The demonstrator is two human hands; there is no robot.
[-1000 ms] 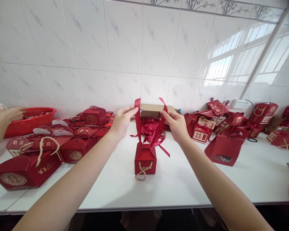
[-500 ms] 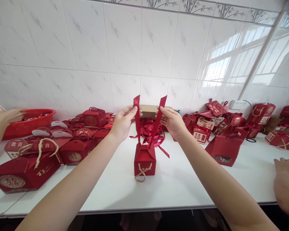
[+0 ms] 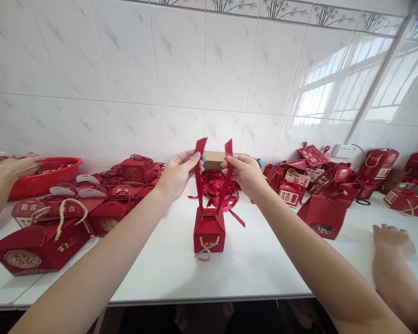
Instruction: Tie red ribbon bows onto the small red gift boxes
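Observation:
A small red box with a twisted gold cord on its front stands upright on the white table. From its top rise two ends of a red ribbon, spread in a narrow V. My left hand pinches the left end between thumb and fingers. The right end is pinched in my right hand, at about the same height. Both ribbon tips stick up above my fingers. Behind the box lies a heap of loose red ribbons.
Red gift boxes crowd the left, before a red basin where another person's hand reaches. More red boxes stand right, near another person's hand and forearm. A tiled wall rises behind.
My hands have come slightly closer together with the ribbon ends. At the right, another person's hand has moved inward over the table. The hand at the basin has shifted right a little.

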